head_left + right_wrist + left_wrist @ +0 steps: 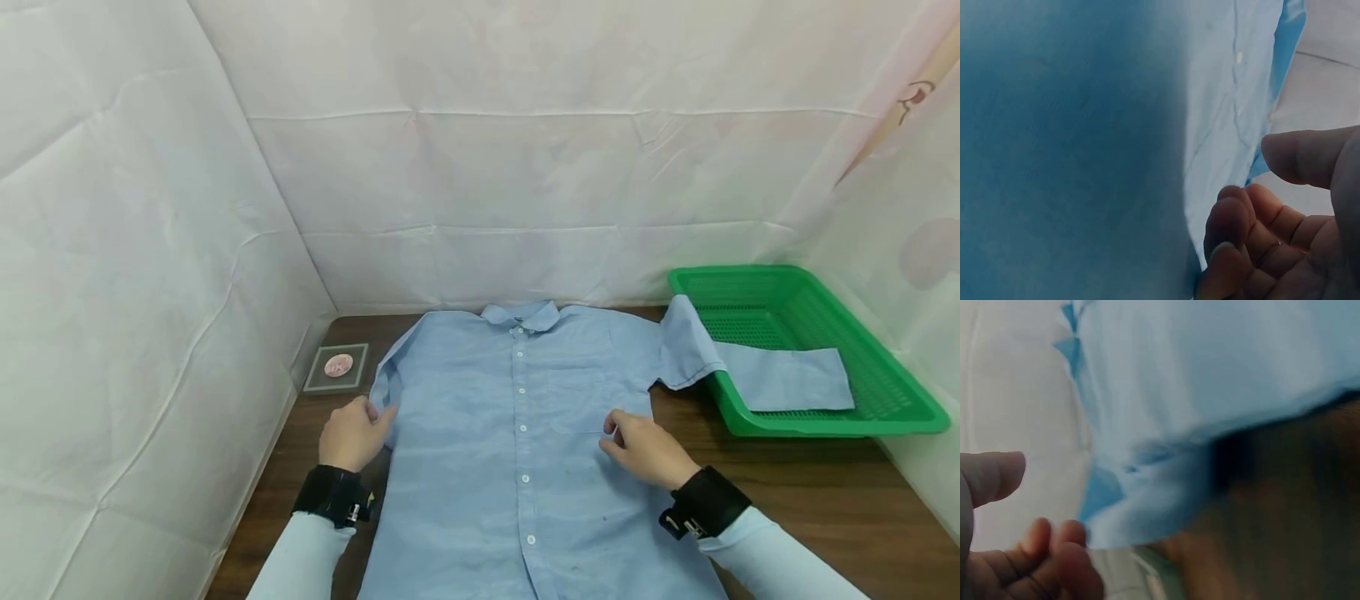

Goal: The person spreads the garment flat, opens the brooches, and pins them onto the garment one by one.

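Note:
A light blue button-up shirt lies front up, its collar toward the back wall. Its right-hand sleeve runs over the rim of a green basket, with the cuff end inside. At the shirt's left edge is my left hand, beside the other sleeve; thumb and fingers stand apart with nothing between them. Over the right half of the shirt front, my right hand hovers near the chest pocket. Its fingers are loosely bent, the thumb separate, and they hold nothing.
A small glass-like square coaster with a round pink piece lies at the table's back left corner. White sheeting hangs behind and on both sides of the dark wooden table. The basket stands at the right.

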Demonstrator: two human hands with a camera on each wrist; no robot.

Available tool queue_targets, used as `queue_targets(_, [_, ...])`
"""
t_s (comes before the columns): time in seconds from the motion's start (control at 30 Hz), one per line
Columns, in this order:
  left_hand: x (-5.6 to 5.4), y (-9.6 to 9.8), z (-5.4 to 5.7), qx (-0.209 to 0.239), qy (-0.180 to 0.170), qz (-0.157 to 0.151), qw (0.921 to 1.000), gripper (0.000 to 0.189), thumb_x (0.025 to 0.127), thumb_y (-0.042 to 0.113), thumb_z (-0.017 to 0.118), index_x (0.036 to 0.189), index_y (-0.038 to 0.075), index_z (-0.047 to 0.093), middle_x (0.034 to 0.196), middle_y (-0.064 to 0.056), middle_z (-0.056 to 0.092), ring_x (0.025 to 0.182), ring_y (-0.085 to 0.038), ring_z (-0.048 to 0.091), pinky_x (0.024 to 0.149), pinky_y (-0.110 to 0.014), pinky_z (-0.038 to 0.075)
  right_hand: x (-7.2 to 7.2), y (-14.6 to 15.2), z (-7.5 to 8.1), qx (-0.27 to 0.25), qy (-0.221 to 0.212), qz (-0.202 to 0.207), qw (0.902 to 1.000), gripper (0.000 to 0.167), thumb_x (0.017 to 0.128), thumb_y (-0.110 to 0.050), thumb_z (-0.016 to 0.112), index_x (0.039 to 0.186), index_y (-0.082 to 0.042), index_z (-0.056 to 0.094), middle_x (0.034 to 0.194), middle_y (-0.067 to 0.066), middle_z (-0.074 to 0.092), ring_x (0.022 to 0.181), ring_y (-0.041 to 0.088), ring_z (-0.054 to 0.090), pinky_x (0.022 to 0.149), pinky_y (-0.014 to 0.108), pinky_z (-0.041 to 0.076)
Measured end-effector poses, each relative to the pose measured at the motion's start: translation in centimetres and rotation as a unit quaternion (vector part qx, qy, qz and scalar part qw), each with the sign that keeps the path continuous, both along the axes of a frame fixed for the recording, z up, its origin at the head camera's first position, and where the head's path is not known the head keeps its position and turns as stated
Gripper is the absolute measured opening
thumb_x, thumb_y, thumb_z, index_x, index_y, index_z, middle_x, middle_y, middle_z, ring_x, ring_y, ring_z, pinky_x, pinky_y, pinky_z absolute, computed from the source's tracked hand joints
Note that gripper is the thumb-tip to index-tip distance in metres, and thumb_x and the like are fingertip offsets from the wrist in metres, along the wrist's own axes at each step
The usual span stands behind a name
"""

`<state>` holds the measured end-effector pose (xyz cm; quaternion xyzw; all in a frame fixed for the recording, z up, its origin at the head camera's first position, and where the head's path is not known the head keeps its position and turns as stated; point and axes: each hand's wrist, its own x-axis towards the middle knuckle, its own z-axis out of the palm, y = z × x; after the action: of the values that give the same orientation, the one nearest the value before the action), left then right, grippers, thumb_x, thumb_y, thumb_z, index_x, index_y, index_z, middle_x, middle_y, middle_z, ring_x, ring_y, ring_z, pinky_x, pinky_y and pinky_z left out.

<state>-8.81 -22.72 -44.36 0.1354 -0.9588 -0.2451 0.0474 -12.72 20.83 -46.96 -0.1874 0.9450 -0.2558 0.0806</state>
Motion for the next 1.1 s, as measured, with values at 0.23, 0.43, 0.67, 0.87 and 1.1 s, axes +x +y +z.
queue_targets(0.23, [0.6,-1.1,-3.0,0.01,-0.086,0.034,0.9956,0.048,0.091,0.048,0.057,0.07,0.005,0.064,0.061,-0.006,0.054,0.055,-0.022,0.051,0.046,-0.033,0.036,-0.5,0.2,-1.4,-0.002,-0.042,-0.007,0.9991,0.014,0.091,-0.019,0.067,0.082,-0.014,0.057,0.066,-0.004,0.051,0.056,0.011,0.046,0.052,0.028,0.038])
queue_targets(0.43, [0.4,-1.2,-4.8,0.039,-0.113,0.028,0.9924,0.045,0.09,0.042,0.059,0.062,0.007,0.06,0.058,-0.006,0.053,0.054,-0.022,0.05,0.046,-0.032,0.036,-0.6,0.4,-2.4,-0.003,-0.067,-0.014,0.9977,0.017,0.092,-0.019,0.066,0.079,-0.014,0.055,0.066,-0.002,0.05,0.057,0.013,0.046,0.055,0.029,0.038])
queue_targets(0.67, [-0.2,-1.5,-5.9,0.055,-0.121,0.016,0.991,0.037,0.089,0.035,0.062,0.076,0.001,0.063,0.065,-0.009,0.055,0.059,-0.023,0.053,0.049,-0.033,0.04,-0.7,0.6,-3.7,0.008,-0.031,-0.022,0.9993,0.021,0.09,-0.023,0.067,0.075,-0.018,0.053,0.062,-0.005,0.048,0.054,0.011,0.044,0.054,0.028,0.036])
queue_targets(0.87, [-0.8,-2.2,-5.9,0.061,-0.126,0.006,0.9901,0.026,0.092,0.023,0.057,0.082,-0.001,0.059,0.071,-0.011,0.054,0.062,-0.024,0.053,0.051,-0.034,0.041,-0.7,0.8,-4.2,0.018,-0.024,-0.03,0.9991,0.022,0.091,-0.028,0.066,0.075,-0.02,0.052,0.061,-0.005,0.047,0.052,0.012,0.043,0.052,0.029,0.034])
queue_targets(1.1, [-1.3,-3.1,-3.8,0.046,-0.094,0.006,0.9945,0.025,0.092,0.02,0.053,0.084,-0.003,0.058,0.071,-0.012,0.054,0.061,-0.025,0.052,0.05,-0.034,0.04,-0.8,0.9,-4.5,0.022,-0.023,-0.027,0.9991,0.022,0.091,-0.028,0.066,0.076,-0.021,0.052,0.061,-0.005,0.046,0.053,0.012,0.043,0.052,0.029,0.034])
